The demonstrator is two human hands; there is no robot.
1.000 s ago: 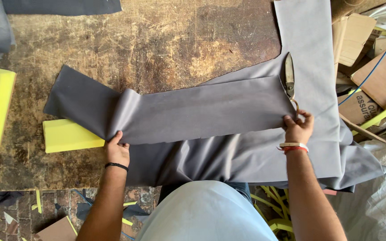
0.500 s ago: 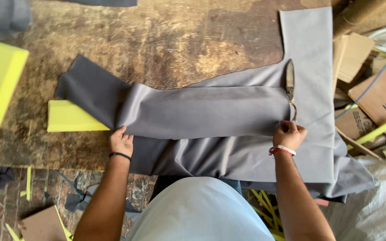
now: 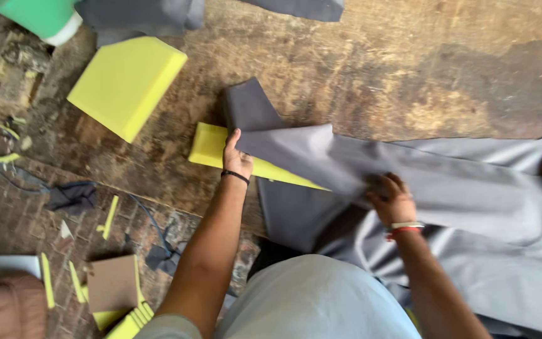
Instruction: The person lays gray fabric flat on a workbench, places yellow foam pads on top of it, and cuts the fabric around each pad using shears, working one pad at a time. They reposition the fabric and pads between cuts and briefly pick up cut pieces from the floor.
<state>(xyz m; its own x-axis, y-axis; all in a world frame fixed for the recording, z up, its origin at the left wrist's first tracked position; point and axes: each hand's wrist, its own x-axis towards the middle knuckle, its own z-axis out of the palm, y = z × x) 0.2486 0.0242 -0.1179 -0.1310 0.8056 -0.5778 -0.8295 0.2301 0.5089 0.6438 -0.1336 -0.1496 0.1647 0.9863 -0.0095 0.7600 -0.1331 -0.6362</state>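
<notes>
Fabric (image 3: 446, 188), a long grey folded piece, lies across the worn wooden table (image 3: 371, 69). Since a moment ago both hands have slid toward nine o'clock: the left hand (image 3: 236, 157) pinches the fold's end over a thin yellow foam slab (image 3: 211, 145), while the right hand (image 3: 391, 198) presses flat, fingers spread. A thicker foam block (image 3: 127, 85) sits at ten o'clock.

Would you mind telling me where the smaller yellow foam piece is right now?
In the head view, the smaller yellow foam piece lies left of centre on the wooden table, partly under the grey fabric, with the left hand resting on it.
</notes>
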